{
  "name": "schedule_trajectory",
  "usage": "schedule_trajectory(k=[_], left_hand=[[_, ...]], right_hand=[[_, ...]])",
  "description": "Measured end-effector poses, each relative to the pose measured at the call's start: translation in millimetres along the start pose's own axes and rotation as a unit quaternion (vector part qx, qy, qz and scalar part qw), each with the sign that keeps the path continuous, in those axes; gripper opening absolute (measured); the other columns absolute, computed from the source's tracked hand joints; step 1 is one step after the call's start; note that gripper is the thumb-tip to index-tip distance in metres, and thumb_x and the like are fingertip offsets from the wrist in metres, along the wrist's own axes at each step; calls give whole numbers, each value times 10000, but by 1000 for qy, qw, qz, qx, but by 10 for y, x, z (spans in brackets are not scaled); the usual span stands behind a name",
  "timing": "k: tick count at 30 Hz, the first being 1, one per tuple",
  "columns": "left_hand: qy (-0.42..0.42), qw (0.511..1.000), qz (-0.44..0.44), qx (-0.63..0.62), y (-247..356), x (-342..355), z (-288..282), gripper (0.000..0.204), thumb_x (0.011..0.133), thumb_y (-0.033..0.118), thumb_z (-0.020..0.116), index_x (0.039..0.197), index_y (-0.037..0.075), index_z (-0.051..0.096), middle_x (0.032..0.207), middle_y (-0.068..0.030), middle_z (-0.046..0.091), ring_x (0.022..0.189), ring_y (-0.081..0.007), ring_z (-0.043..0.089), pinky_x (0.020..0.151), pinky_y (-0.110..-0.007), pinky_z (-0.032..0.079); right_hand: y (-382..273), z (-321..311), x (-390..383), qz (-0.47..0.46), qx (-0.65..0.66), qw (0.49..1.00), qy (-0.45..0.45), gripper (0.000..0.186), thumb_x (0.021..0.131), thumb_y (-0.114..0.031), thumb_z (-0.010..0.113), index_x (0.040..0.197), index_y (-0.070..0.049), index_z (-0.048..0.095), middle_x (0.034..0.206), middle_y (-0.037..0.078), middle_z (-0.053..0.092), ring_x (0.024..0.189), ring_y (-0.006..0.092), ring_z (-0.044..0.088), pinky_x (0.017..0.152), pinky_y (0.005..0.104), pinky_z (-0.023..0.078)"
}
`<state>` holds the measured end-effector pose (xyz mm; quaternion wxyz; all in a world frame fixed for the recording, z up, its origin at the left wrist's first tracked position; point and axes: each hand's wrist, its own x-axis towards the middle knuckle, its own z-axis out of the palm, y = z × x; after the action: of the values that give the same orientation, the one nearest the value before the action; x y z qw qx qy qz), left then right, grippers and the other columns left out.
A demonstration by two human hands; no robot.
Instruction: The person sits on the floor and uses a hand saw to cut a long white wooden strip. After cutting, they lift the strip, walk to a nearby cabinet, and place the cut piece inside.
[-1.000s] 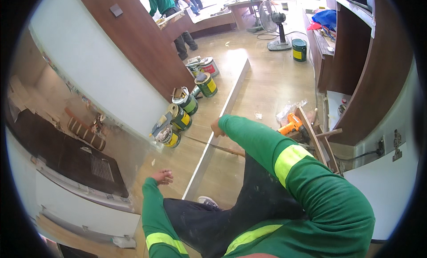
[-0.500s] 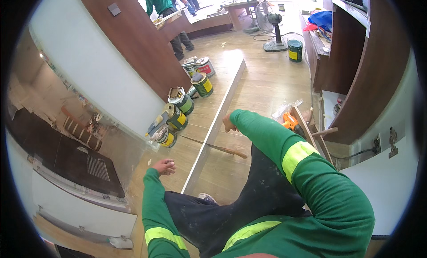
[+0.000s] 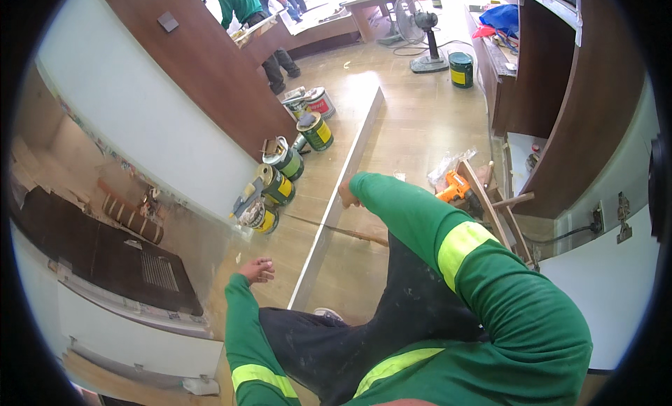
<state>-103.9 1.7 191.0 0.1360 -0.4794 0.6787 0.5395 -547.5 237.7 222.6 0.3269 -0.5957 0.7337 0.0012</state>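
A long white board (image 3: 313, 269) runs diagonally along the floor in front of me, crossed by a thin wooden strip (image 3: 371, 236). My right hand (image 3: 348, 194) is at the board's middle, fingers curled; whether they grip the board or something small is hidden. Left of the board's near end, my left hand (image 3: 257, 270) is raised over the floor beside my knee, fingers apart and empty. To the right of my right forearm, an orange drill (image 3: 455, 189) lies in a wooden frame (image 3: 513, 210) with clear plastic.
Several paint cans (image 3: 278, 184) line the brown panel (image 3: 182, 63). A green can (image 3: 460, 73) stands near a fan (image 3: 428, 61). Co-workers (image 3: 245, 7) work at the back. A dark cabinet (image 3: 539, 70) is on the right, a dark door-like panel (image 3: 91, 245) on the left.
My right hand moves a little along the board, first away from me, then back. My left hand shifts only slightly. The view wobbles a little.
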Motion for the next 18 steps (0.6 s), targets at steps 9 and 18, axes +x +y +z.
schedule_trajectory(k=[9,18], left_hand=[[-11,999,33,27,256,-9,179,564,1052,364,680,1519,101,503,1214,-76,716,1039,-208,733,867,-373,569],[-13,999,28,12,123,11,71,569,1064,351,662,1545,107,480,1200,-63,715,1020,-203,744,854,-370,571]], right_hand=[[66,76,-20,16,-6,1000,-16,428,938,-385,724,1026,32,767,923,154,783,778,286,758,706,435,614],[93,67,129,37,-4,999,-40,441,968,-391,696,1076,33,754,957,138,782,797,269,760,722,448,620]])
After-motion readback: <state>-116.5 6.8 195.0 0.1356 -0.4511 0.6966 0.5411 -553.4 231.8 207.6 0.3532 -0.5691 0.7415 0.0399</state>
